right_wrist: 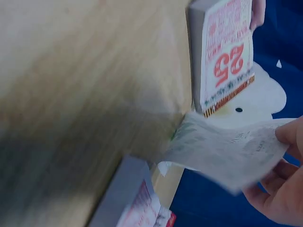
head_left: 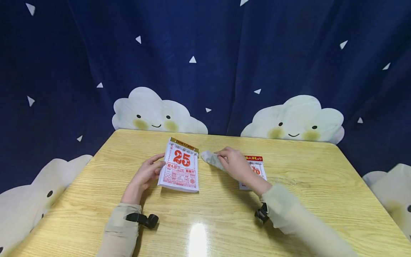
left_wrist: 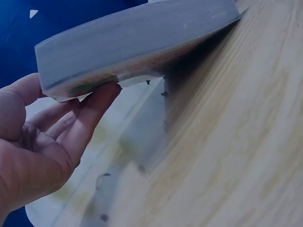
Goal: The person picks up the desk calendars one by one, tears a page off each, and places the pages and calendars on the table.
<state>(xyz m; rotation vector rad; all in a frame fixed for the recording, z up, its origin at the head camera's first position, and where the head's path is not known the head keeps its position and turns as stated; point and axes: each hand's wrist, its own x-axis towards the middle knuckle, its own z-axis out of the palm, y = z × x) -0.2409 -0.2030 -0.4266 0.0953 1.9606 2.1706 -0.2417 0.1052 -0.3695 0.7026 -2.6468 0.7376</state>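
Observation:
In the head view, a thick tear-off calendar (head_left: pixel 180 173) with a large red 25 lies left of the table's middle. My left hand (head_left: pixel 148 173) grips its left edge, and in the left wrist view the fingers (left_wrist: pixel 97 109) reach beneath the tilted, raised block. My right hand (head_left: pixel 237 166) pinches a thin, whitish paper sheet (head_left: pixel 210 159) by one end, just right of the calendar. Its faint printing shows in the right wrist view, where the sheet (right_wrist: pixel 222 149) hangs bent from the thumb and fingers.
A second, smaller tear-off calendar (head_left: pixel 261 172) with a red header is partly hidden behind my right hand. Both lie on a wooden table (head_left: pixel 305 200). Behind its far edge hangs a dark blue curtain (head_left: pixel 212 53) with smiling clouds. Black straps circle both sleeves.

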